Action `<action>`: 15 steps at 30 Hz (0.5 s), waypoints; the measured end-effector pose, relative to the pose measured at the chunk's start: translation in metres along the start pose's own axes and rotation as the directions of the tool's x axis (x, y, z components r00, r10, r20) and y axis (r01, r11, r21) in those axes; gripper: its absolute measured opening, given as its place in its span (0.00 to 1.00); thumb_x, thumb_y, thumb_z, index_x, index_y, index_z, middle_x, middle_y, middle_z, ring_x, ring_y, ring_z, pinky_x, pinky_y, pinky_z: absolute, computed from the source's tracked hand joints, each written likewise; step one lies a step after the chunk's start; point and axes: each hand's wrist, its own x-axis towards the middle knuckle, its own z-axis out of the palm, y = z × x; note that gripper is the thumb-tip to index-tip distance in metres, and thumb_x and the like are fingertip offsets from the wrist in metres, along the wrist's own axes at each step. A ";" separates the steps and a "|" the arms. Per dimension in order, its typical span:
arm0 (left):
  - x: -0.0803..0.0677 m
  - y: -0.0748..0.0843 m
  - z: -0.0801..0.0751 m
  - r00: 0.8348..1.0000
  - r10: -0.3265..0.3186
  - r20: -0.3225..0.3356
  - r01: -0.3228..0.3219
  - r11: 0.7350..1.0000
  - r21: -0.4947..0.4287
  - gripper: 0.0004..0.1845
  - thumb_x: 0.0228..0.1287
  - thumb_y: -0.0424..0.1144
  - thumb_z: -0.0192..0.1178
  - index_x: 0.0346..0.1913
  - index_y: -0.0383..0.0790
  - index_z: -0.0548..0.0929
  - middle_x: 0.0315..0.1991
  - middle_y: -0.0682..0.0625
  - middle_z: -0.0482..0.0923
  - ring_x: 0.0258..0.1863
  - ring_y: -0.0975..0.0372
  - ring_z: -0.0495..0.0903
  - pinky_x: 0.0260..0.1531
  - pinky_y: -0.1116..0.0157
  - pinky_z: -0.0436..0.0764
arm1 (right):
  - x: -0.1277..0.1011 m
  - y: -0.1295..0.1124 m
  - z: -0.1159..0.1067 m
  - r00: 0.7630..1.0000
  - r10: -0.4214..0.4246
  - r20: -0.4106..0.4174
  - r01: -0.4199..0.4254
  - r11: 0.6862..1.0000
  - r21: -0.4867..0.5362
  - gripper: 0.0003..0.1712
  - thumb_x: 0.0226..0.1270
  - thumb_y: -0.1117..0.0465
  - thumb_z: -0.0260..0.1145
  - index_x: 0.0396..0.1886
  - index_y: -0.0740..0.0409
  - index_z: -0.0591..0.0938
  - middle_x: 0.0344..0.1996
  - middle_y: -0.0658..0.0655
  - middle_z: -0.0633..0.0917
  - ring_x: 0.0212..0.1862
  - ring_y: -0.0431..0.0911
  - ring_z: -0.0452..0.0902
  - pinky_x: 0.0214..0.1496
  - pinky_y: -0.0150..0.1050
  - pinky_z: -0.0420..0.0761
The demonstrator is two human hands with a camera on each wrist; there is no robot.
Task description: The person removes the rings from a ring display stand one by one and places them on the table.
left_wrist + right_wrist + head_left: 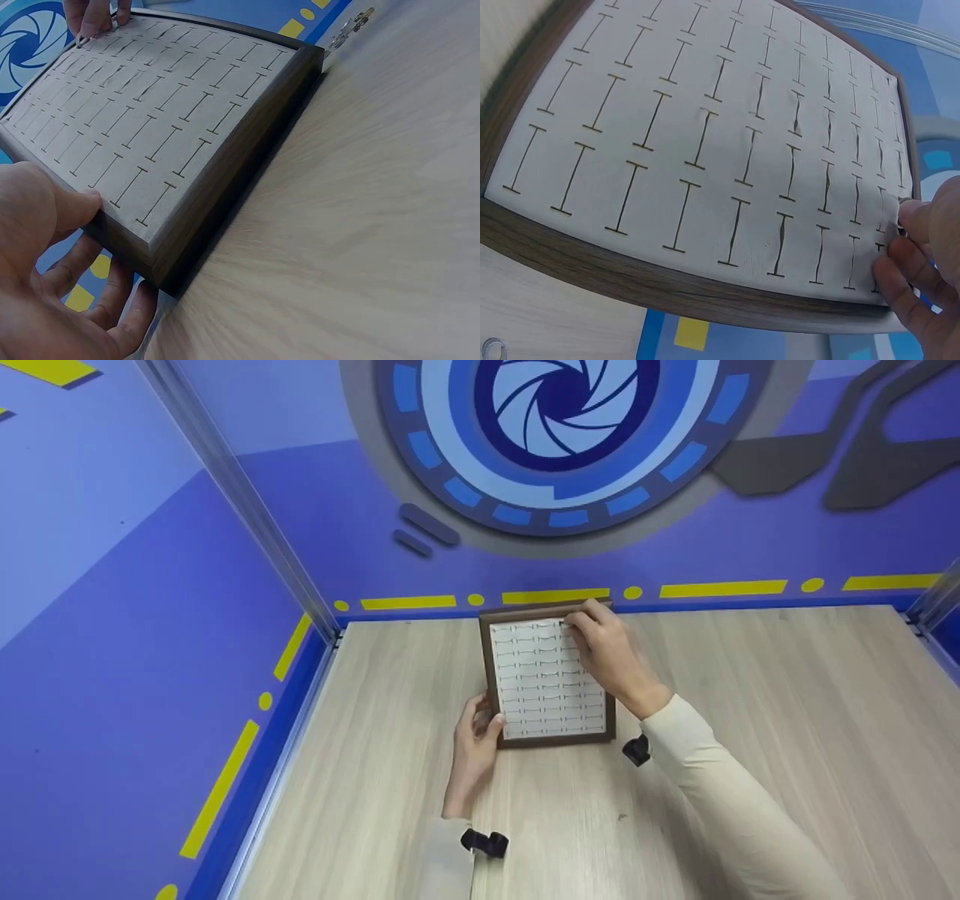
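Left hand (474,742): grip clenched on near-left corner of slotted tray (546,679), thumb on top edge, fingers (112,296) curled under dark frame. Tray: brown wooden rim, pale pad with rows of I-shaped slits, resting on tabletop (750,697), spanning gap between both hands, far edge near blue wall (225,585). Right hand (609,654): at tray's far-right corner, fingertips (909,259) pressed together on pad at slit; whether something tiny is pinched, cannot tell. Small ring-like metal piece (489,349) on tabletop beside tray.

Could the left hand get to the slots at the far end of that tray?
Probably yes: the left hand only grips the tray at its near corner, though the right hand already covers some far slots.
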 end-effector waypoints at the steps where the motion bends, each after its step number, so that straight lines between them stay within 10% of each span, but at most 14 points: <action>1: 0.000 0.000 0.000 1.000 0.003 -0.001 -0.003 1.000 -0.005 0.25 0.79 0.33 0.60 0.74 0.36 0.72 0.65 0.36 0.78 0.65 0.43 0.81 0.68 0.46 0.81 | 0.000 0.000 -0.001 1.000 0.001 0.004 -0.001 1.000 0.002 0.06 0.69 0.78 0.70 0.42 0.68 0.86 0.38 0.62 0.82 0.36 0.54 0.81 0.37 0.45 0.86; 15: 0.002 0.000 0.000 1.000 0.002 0.001 -0.002 1.000 -0.029 0.25 0.78 0.31 0.60 0.73 0.34 0.71 0.63 0.35 0.79 0.64 0.43 0.83 0.65 0.52 0.84 | -0.003 0.001 -0.005 1.000 -0.026 0.001 0.026 0.999 0.020 0.06 0.69 0.77 0.71 0.42 0.66 0.86 0.39 0.60 0.83 0.36 0.53 0.83 0.38 0.43 0.88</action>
